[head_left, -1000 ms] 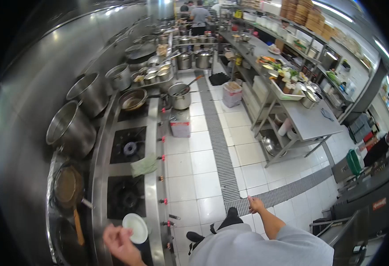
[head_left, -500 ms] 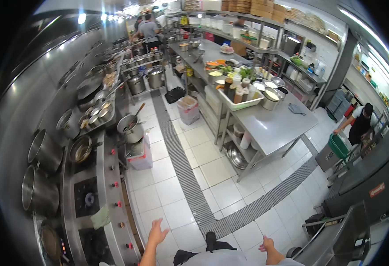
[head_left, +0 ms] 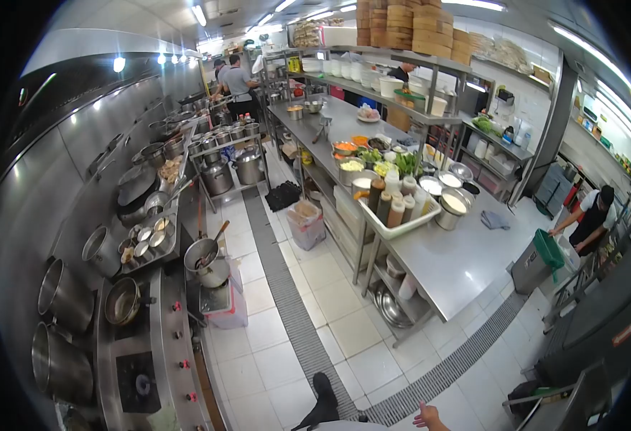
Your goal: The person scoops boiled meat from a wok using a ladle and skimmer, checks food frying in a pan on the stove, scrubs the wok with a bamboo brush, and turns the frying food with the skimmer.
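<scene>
My right hand (head_left: 427, 417) shows at the bottom edge, hanging over the white tiled floor (head_left: 362, 327). Its fingers are partly spread and nothing is in it. No part of my left hand shows. My dark shoe (head_left: 322, 384) is on the floor near the drain grate (head_left: 308, 359). To the right of the shoe, ahead of my right hand, stands the steel worktable (head_left: 448, 262), which bears a white tray (head_left: 400, 228) of sauce bottles and several metal pots.
At left runs the stove (head_left: 161, 345) with a frying pan (head_left: 123, 302) and large stockpots (head_left: 62, 363). A pot with a ladle (head_left: 207, 262) stands beside the aisle. At right, a person (head_left: 594, 219) touches a grey bin (head_left: 534, 264). More people (head_left: 240, 82) stand far back.
My view has tilted up and moved forward along the aisle. My left hand has left the view; my right hand is now lower in it. A foot has come forward.
</scene>
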`<state>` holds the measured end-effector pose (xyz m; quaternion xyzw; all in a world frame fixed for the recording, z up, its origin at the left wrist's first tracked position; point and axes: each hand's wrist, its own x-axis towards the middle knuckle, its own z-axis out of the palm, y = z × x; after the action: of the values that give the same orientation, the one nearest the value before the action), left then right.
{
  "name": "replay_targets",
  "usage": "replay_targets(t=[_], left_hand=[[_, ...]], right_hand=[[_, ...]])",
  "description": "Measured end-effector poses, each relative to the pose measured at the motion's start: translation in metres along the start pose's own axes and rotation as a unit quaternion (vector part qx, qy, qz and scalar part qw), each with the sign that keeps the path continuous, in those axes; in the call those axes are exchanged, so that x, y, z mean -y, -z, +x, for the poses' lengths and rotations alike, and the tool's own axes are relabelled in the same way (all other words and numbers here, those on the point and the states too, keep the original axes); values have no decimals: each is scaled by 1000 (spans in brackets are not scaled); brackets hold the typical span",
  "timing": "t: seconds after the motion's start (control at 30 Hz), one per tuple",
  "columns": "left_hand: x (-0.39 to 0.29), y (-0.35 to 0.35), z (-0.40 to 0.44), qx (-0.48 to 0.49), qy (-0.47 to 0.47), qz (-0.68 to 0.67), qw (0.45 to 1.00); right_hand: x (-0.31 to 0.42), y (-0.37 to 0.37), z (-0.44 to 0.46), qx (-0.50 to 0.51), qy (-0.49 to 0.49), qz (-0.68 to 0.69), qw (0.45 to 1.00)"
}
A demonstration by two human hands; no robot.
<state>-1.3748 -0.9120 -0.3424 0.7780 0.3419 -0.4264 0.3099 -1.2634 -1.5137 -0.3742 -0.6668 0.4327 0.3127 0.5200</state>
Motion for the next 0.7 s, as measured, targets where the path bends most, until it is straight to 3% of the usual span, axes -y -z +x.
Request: replay_targets(t=[0.1,0.17,0.23,0.27,0.3,0.33,0.37,0.47,0.6,0.63,0.7], left_hand=[[-42,57,52,20,-23,39,999],[-67,96,100,37,-67,120,990],[-95,135,148,7,-173,246,954],[-101,151,197,-332,-469,266,774],[-144,187,183,-288,-401,221,841],[-193,227,171,-170,-265,155,937],[-230,253,158,-229,-280,-49,931],[-313,317,139,-237,-311,-165,905],[-341,334,157,-244,-276,-214,905],[-330,322,179,-234,-253,-195,918],[-306,305,206,-237,-205,-147,938]], right_hand=[[86,-24,7,-4,-16,28,999],[141,-40,9,-4,61,32,998],[197,-54,20,-13,106,32,994],[210,-55,30,-10,127,25,992],[224,-55,21,-10,112,15,993],[251,-60,19,-17,125,24,992],[277,-67,16,-20,142,31,989],[303,-79,39,-6,118,38,992],[305,-86,103,32,71,-63,995],[312,-91,118,41,80,-138,986],[335,-110,150,63,178,-351,917]])
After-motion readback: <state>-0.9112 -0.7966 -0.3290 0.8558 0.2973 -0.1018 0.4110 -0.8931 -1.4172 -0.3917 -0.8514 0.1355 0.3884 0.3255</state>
